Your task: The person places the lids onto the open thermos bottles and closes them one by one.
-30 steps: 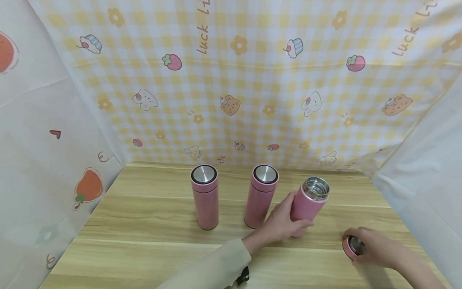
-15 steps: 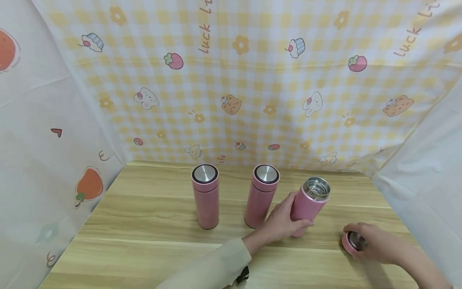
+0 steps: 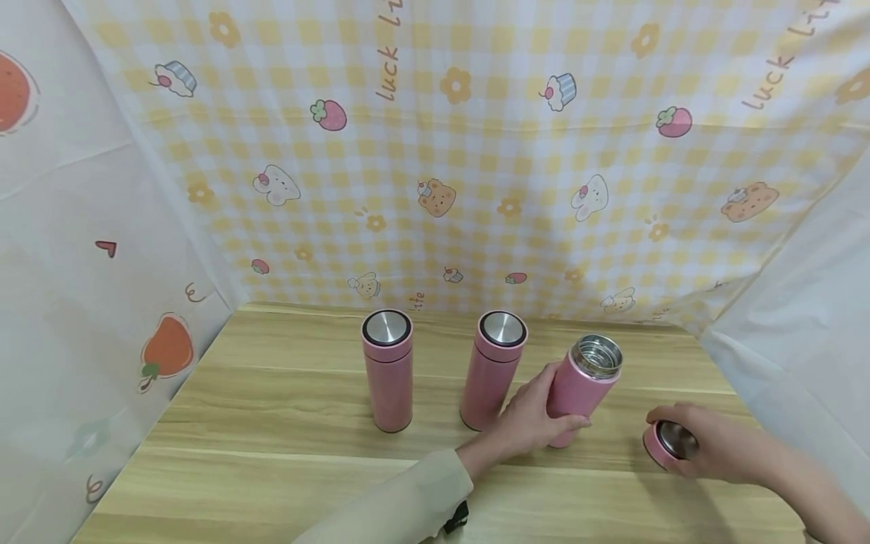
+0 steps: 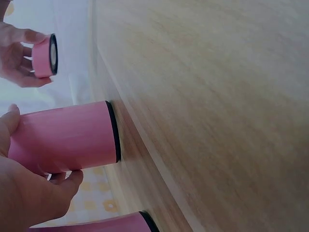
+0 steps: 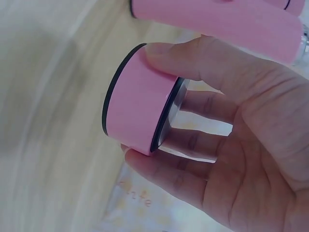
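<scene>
My left hand (image 3: 533, 415) grips the body of a pink thermos (image 3: 579, 397) whose steel mouth is uncovered and faces up. In the left wrist view, the black-edged base of this thermos (image 4: 67, 137) stands at the wooden table. To its right, my right hand (image 3: 730, 447) pinches the pink thermos lid (image 3: 658, 446) by its sides between thumb and fingers. The lid has a steel top and a black rim. From the left wrist, a gap shows between the held lid (image 4: 43, 57) and the tabletop. The palm side of the left hand is partly hidden.
Two more pink thermoses with lids on stand upright to the left, one mid-table (image 3: 488, 389) and one farther left (image 3: 390, 393). Behind the wooden table (image 3: 272, 423) hangs a yellow checked cloth (image 3: 381, 159), with pale cloths at both sides.
My right hand has shifted a little upward in the head view, carrying the lid, which has tilted slightly. The left hand and the thermos it grips stay put.
</scene>
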A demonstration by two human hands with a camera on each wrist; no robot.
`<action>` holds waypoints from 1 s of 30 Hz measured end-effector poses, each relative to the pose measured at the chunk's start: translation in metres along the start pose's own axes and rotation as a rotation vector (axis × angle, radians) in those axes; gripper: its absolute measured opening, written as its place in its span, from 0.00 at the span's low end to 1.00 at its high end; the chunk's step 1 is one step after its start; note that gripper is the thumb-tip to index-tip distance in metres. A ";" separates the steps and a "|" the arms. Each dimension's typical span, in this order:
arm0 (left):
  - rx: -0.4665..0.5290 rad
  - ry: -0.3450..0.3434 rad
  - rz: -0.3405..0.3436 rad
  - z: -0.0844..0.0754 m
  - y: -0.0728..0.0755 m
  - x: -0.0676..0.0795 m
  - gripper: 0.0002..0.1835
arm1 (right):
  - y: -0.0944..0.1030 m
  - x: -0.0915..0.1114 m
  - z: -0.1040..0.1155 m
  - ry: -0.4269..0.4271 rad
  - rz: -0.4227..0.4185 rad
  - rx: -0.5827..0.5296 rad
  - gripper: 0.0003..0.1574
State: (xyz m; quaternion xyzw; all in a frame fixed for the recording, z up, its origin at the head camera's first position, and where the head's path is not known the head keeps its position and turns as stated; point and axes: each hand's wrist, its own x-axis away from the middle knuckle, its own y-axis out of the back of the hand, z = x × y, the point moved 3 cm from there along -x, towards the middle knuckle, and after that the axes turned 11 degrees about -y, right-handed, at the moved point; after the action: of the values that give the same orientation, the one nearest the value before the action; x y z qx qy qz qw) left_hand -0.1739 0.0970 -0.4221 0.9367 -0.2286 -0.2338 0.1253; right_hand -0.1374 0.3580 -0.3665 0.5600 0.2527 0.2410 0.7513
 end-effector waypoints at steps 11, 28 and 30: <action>0.068 0.038 -0.019 -0.001 0.002 -0.001 0.42 | 0.022 -0.010 0.012 -0.056 -0.024 0.107 0.35; 0.060 -0.009 -0.055 -0.003 0.006 0.003 0.40 | 0.044 -0.016 0.017 -0.103 0.031 0.082 0.36; 0.062 -0.016 -0.063 -0.003 0.006 0.003 0.39 | 0.050 -0.019 0.019 -0.133 0.042 0.103 0.36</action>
State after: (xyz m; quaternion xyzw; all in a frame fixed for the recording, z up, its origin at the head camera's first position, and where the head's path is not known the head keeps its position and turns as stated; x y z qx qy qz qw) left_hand -0.1724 0.0910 -0.4186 0.9450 -0.2069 -0.2379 0.0871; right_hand -0.1434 0.3446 -0.3113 0.6179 0.2024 0.2058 0.7313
